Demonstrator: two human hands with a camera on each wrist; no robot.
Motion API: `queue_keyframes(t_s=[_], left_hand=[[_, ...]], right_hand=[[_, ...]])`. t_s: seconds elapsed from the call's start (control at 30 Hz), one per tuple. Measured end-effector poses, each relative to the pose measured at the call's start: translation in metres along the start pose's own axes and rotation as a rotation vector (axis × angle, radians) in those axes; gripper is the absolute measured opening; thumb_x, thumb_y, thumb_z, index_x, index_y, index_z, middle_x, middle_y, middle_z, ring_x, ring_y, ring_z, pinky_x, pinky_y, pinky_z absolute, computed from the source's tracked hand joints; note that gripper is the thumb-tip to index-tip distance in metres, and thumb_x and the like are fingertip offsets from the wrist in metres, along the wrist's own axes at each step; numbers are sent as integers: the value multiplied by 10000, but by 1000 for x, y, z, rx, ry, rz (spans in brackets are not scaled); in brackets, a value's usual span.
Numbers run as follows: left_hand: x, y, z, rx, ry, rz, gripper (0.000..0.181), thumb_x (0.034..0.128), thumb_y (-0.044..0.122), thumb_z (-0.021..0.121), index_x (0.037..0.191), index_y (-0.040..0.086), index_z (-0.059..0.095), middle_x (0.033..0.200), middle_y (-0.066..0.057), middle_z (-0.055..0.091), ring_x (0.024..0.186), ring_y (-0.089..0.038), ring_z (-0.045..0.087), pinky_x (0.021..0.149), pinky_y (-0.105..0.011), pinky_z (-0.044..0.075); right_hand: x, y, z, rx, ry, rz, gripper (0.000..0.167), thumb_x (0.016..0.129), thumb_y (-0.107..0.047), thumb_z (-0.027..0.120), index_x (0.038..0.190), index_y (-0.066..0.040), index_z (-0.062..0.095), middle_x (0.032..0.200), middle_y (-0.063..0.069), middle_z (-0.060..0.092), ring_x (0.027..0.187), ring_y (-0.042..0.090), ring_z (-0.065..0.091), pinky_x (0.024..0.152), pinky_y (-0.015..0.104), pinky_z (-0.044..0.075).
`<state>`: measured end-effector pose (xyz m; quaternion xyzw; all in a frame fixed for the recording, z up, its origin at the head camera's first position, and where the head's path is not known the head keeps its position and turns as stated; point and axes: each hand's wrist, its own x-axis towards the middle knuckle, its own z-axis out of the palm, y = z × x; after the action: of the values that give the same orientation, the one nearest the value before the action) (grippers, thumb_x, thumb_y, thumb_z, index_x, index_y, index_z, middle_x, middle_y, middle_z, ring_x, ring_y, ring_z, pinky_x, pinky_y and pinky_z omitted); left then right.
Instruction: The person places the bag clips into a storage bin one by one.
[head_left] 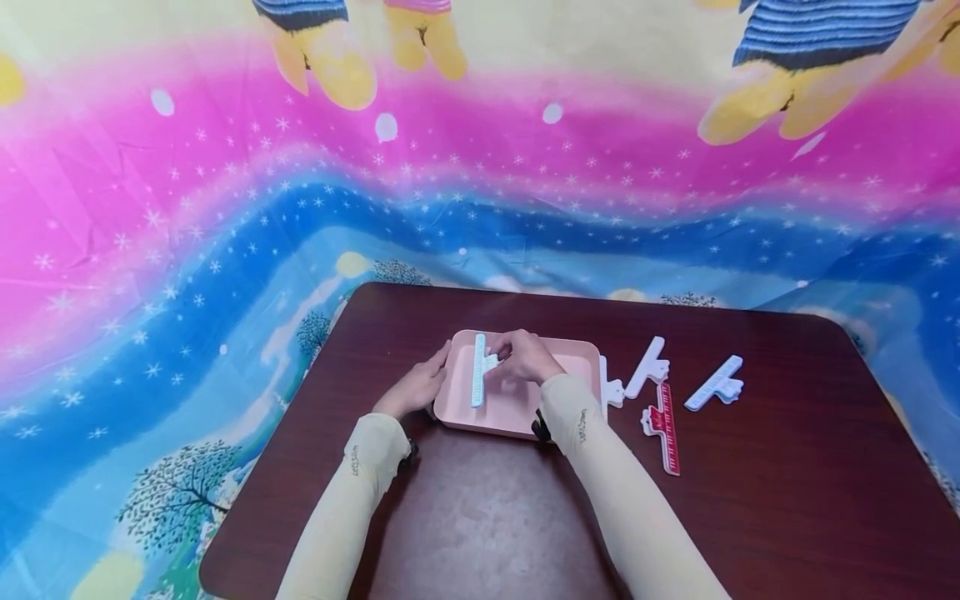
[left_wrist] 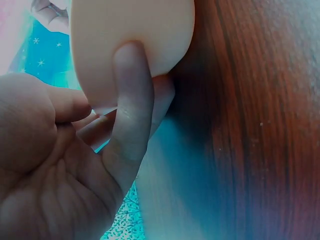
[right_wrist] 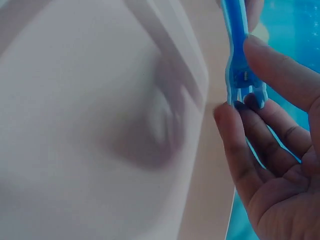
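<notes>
A shallow pink tray (head_left: 517,427) lies on the dark wooden table. At its left side my left hand (head_left: 416,387) grips the wall; in the left wrist view, a digit lies along the outside of the tray (left_wrist: 132,25) and other fingers bend behind the rim. My right hand (head_left: 531,357) reaches over the tray and pinches a pale blue-white long-bar clip (head_left: 478,375) by its handle. The right wrist view shows the clip's small spring and the thumb and fingertips at its handle (right_wrist: 240,55). Another white clip (head_left: 612,392) sits against the tray's right wall; whether it bites the rim I cannot tell.
Right of the tray lie a white clip (head_left: 645,367), a red clip (head_left: 670,433) whose upper end touches or nearly touches it, and another pale clip (head_left: 714,385) farther right. A colourful printed cloth (head_left: 487,158) hangs behind and left of the table (head_left: 787,483).
</notes>
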<state>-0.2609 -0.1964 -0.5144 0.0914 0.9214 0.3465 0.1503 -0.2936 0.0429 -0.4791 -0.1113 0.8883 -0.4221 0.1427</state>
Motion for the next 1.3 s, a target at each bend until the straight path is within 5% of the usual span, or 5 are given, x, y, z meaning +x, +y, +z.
queue_keyframes(t_s=[0.33, 0.7, 0.97, 1.17, 1.3], left_hand=[[-1, 2, 0, -74, -41, -25, 601, 1138, 213, 335, 1688, 212, 90, 1462, -343, 516, 604, -225, 667, 626, -349, 583], [-3, 0, 0, -81, -51, -33, 603, 1141, 214, 326, 1689, 218, 75, 1436, -365, 517, 555, -215, 640, 596, -353, 582], [-3, 0, 3, -94, -47, -36, 602, 1142, 218, 318, 1690, 236, 68, 1060, -316, 663, 524, -229, 652, 579, -361, 582], [-3, 2, 5, -68, -41, -18, 605, 1138, 195, 303, 1690, 213, 55, 1453, -346, 504, 496, -229, 645, 584, -348, 574], [-3, 2, 5, -54, -34, -24, 603, 1138, 193, 308, 1689, 200, 65, 1332, -352, 587, 497, -220, 642, 612, -339, 572]], right_hand=[[5, 0, 5, -99, -21, 17, 372, 666, -139, 980, 958, -75, 758, 921, 54, 710, 889, 194, 610, 833, 311, 522], [10, 0, 16, -127, -45, 59, 386, 651, -104, 985, 947, -40, 745, 849, 42, 696, 822, 191, 595, 702, 246, 483], [20, -1, 24, -203, -57, 59, 381, 629, -118, 999, 895, -47, 736, 831, 20, 668, 840, 190, 590, 760, 277, 502], [23, -1, 27, -224, -56, 59, 408, 620, -121, 1005, 905, -51, 722, 885, 30, 671, 862, 203, 588, 811, 312, 512], [25, -2, 28, -246, -52, 53, 425, 620, -134, 1008, 926, -47, 726, 898, 33, 668, 866, 205, 586, 813, 312, 512]])
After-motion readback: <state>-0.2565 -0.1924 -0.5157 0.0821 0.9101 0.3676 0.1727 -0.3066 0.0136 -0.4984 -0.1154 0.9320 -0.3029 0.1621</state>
